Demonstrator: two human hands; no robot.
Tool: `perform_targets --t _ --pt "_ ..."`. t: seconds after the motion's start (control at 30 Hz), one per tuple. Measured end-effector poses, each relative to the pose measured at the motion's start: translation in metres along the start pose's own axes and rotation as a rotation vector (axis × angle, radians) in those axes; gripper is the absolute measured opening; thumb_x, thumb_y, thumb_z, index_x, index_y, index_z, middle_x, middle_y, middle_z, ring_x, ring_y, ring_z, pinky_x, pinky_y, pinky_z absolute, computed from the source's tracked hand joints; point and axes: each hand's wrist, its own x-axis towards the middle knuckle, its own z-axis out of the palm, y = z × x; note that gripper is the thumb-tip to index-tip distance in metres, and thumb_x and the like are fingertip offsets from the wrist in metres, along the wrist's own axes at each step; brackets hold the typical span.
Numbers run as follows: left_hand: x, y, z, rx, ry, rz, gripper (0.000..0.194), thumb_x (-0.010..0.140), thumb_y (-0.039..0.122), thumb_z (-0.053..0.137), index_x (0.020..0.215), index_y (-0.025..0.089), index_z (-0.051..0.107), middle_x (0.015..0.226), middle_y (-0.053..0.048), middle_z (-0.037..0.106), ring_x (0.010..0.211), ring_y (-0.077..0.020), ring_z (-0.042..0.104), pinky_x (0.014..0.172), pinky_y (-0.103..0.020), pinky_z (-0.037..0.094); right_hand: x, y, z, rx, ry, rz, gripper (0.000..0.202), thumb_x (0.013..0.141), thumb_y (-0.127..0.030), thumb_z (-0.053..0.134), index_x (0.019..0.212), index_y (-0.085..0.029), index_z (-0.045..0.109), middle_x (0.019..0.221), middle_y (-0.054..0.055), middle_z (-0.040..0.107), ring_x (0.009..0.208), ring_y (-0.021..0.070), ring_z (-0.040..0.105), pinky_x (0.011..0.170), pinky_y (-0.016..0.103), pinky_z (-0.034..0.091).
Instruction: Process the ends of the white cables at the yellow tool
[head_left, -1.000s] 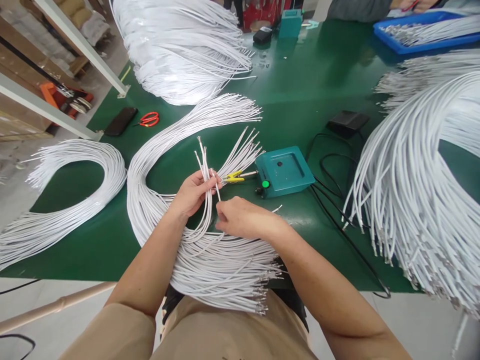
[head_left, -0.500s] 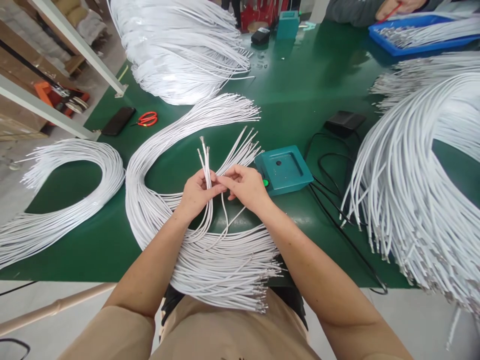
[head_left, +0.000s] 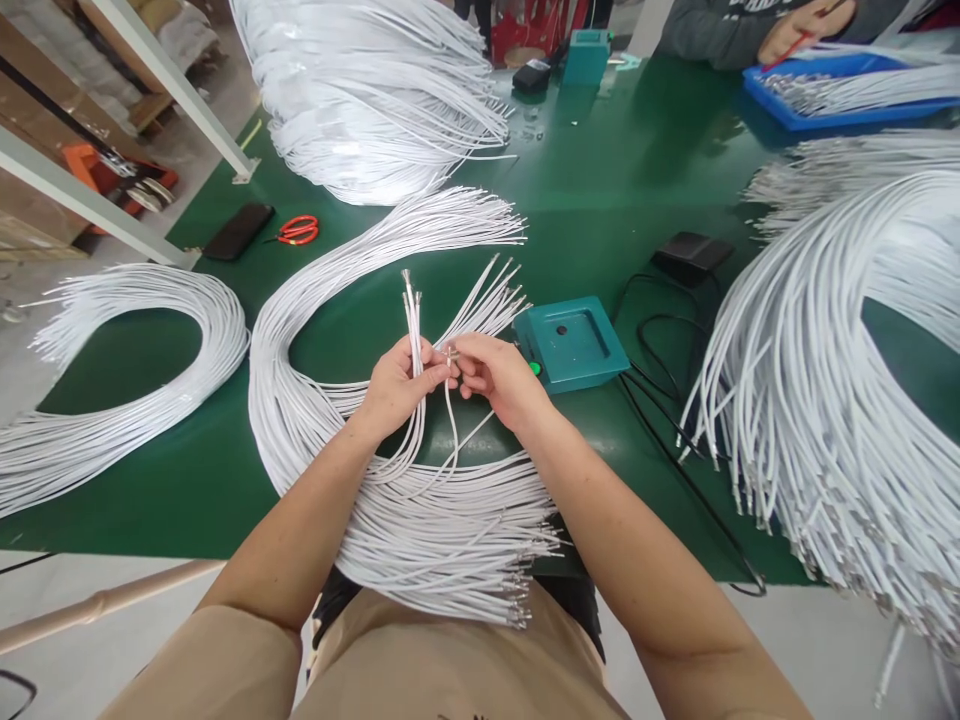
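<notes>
My left hand [head_left: 405,385] is closed around a few white cables [head_left: 413,325] that stand up out of it with their metal ends at the top. Its thumb and finger also pinch a single white cable [head_left: 451,425] just below its metal tip [head_left: 451,354]. Close beside it, my right hand [head_left: 499,375] has its fingers bent at that tip, apparently pinching it. Under both hands curves a large bundle of white cables [head_left: 289,420], with loose ends [head_left: 487,300] behind the right hand and more ends near my body.
A teal box with a green button [head_left: 574,342] stands right of my hands, black cords beside it. Cable coils lie left [head_left: 187,390], at the back [head_left: 367,90] and right [head_left: 817,330]. Red-handled scissors [head_left: 298,230] and a phone [head_left: 238,232] are back left. Another person's hands work over a blue tray [head_left: 847,120].
My right hand has turned and opened slightly away from the left, and the single cable's metal tip now shows between them. The left hand keeps its hold. The view has shifted a little.
</notes>
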Motion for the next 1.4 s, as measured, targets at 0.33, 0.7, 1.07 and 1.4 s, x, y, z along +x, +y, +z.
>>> perform_targets --t 0.33,0.7,1.07,1.4 --pt "-0.002 -0.001 -0.001 0.083 0.02 0.04 0.035 0.065 0.025 0.078 0.074 0.018 0.045 0.076 0.004 0.06 0.062 -0.0083 0.055 0.062 -0.023 0.047 -0.001 0.0 -0.004 0.009 -0.093 0.034 0.032 0.072 -0.041 0.073 0.059 -0.016 0.055 0.049 -0.008 0.042 0.045 0.0048 0.038 0.05 0.021 0.037" --pt "0.0 0.0 -0.003 -0.021 -0.005 0.088 0.041 0.073 0.029 0.076 0.107 0.02 0.055 0.078 0.001 0.066 0.067 -0.0123 0.065 0.055 -0.021 0.047 -0.005 -0.002 -0.002 -0.198 0.071 -0.125 0.019 0.076 -0.034 0.066 0.073 -0.015 0.068 0.064 0.0 0.062 0.058 0.009 0.056 0.059 0.023 0.044" --pt "0.005 -0.001 -0.009 -0.316 -0.046 -0.236 0.04 0.068 0.02 0.08 0.105 0.015 0.068 0.08 0.0 0.064 0.067 -0.008 0.063 0.061 -0.018 0.048 -0.003 0.011 -0.007 -1.598 0.146 -0.821 0.028 0.095 -0.018 0.039 0.086 -0.014 0.065 0.09 0.01 0.064 0.082 0.0192 0.055 0.069 0.03 0.037" --pt "0.007 -0.006 -0.004 -0.076 0.053 -0.161 0.042 0.067 0.025 0.08 0.105 0.015 0.064 0.078 0.001 0.065 0.069 -0.0126 0.067 0.068 -0.025 0.053 -0.004 -0.01 -0.027 -1.981 0.18 -0.693 0.017 0.087 -0.012 0.047 0.09 -0.014 0.063 0.083 0.01 0.07 0.086 0.0251 0.055 0.1 0.041 0.025"
